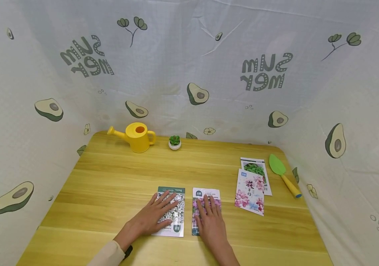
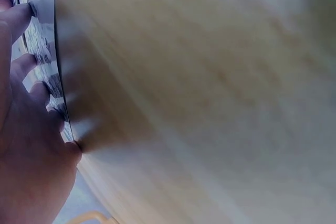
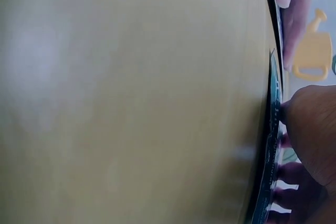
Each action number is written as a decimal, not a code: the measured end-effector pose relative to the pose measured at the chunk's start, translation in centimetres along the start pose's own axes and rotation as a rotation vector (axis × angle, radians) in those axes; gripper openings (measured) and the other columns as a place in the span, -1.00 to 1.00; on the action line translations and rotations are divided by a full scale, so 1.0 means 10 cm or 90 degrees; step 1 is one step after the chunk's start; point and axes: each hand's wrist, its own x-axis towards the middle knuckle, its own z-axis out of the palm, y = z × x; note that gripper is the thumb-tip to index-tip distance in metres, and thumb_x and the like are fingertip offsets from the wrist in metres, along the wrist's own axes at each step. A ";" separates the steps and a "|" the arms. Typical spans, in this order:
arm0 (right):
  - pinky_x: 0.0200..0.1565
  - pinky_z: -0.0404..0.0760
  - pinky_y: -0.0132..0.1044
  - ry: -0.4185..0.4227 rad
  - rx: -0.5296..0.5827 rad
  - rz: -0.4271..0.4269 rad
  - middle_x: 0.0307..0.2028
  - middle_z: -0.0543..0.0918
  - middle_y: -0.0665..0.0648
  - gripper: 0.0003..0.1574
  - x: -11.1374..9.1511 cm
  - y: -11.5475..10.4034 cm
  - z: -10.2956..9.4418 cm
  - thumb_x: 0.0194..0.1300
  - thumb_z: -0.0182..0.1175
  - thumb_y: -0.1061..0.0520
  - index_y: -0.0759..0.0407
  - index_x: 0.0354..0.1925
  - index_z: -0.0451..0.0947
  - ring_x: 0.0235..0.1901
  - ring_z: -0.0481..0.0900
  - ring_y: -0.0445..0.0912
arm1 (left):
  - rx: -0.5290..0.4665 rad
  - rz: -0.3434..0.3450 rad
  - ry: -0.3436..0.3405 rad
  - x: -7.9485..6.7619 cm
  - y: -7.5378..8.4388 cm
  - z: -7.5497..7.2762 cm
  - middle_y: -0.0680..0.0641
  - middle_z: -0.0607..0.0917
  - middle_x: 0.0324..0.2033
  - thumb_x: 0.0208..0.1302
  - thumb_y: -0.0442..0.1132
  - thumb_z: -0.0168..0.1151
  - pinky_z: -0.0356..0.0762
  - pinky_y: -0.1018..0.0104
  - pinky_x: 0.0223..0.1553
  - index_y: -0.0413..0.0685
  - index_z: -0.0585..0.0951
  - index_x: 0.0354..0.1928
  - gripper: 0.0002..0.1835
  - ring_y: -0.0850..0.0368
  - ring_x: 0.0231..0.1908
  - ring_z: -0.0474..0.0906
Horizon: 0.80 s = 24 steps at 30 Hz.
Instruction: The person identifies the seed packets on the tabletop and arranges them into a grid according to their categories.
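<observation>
My left hand lies with straight, spread fingers on a seed packet with white flowers and a green top band. Beside it, my right hand rests flat on a second seed packet, printed with pink flowers. A narrow strip of table separates the two packets. In the left wrist view, fingertips touch the face of the white-flower packet. From the right wrist view, the pink-flower packet's dark green edge shows under the fingers. Both palms hide part of the packets.
On the right, a pink-blossom packet overlaps a green-leaf packet. Next to them lies a green trowel with a yellow handle. A yellow watering can and a small potted succulent stand along the wooden table's back edge.
</observation>
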 end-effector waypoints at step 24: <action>0.50 0.38 0.27 -0.003 -0.007 0.007 0.53 0.42 0.37 -0.34 -0.03 -0.12 -0.04 0.54 0.28 -0.03 0.18 0.48 0.54 0.55 0.33 0.35 | -0.010 -0.003 -0.014 0.01 0.02 0.00 -0.19 0.21 0.68 0.60 0.09 0.21 -0.05 -0.52 0.55 -0.03 0.32 0.66 -0.26 -0.30 0.66 0.06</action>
